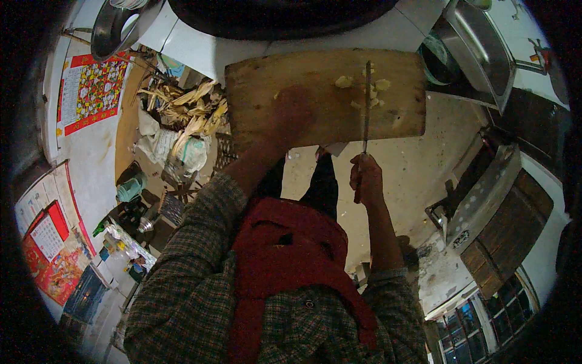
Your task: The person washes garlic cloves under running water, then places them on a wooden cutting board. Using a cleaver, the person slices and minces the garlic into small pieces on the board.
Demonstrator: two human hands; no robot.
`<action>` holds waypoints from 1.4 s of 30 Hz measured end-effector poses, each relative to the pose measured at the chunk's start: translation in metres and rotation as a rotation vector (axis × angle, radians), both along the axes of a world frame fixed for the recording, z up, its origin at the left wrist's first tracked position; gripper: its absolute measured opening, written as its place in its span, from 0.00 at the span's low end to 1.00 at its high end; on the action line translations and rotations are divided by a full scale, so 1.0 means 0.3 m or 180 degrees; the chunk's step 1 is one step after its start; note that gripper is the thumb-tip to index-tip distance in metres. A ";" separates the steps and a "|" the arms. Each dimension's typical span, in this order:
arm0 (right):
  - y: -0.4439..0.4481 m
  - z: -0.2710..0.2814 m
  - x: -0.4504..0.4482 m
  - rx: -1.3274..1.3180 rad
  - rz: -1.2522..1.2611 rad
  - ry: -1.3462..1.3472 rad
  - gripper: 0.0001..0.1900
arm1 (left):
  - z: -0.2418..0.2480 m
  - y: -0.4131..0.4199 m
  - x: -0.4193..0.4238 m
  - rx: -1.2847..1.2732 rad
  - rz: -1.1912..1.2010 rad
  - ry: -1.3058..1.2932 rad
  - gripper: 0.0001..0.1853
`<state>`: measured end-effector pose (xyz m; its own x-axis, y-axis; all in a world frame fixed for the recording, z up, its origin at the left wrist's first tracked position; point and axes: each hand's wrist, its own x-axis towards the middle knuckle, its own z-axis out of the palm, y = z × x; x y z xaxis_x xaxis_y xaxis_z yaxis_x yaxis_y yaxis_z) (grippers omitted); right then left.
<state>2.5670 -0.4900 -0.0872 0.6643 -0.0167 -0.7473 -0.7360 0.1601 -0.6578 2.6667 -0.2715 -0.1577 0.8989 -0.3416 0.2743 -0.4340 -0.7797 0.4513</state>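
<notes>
A wooden cutting board [254, 100] lies before me at the edge of the white tiled counter. My right hand [367, 175] grips the handle of a kitchen knife [366, 104], whose blade is seen edge-on and points away from me across the board's right part. Pale yellowish slices [383, 84], perhaps ginger, lie on both sides of the blade. Over the left-centre of the board is my left hand [295, 109], dark and blurred; its fingers cannot be made out. A small pale bit [276, 95] rests beside that hand.
Beyond the board sits a large dark wok [282, 20]. A metal sink [477, 50] is at the right, with a dark bowl-like vessel [439, 59] beside it. Dry husks [195, 104] and a white sack [154, 132] lie low on the left. A metal pan [109, 32] stands upper left.
</notes>
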 end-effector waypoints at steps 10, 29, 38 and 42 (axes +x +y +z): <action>-0.047 0.021 -0.034 -0.0012 -0.0190 0.0008 0.16 | 0.003 -0.309 0.168 -0.0148 -0.0294 0.1184 0.20; -0.008 -0.023 -0.085 -0.0215 0.0343 -0.0501 0.11 | -0.112 0.054 0.011 0.0128 -0.0489 0.0486 0.14; 0.036 -0.097 -0.060 -0.2827 0.1169 -0.1306 0.15 | 0.087 -0.055 0.068 0.0757 0.0181 0.0616 0.15; 0.083 -0.103 -0.051 -0.3251 0.1343 -0.1001 0.17 | 0.003 0.059 -0.020 0.0264 0.0364 -0.0166 0.18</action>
<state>2.5517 -0.4650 -0.1180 0.9159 -0.2512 -0.3132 -0.3843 -0.7742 -0.5030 2.6608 -0.2539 -0.1568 0.9185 -0.2612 0.2968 -0.3614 -0.8591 0.3625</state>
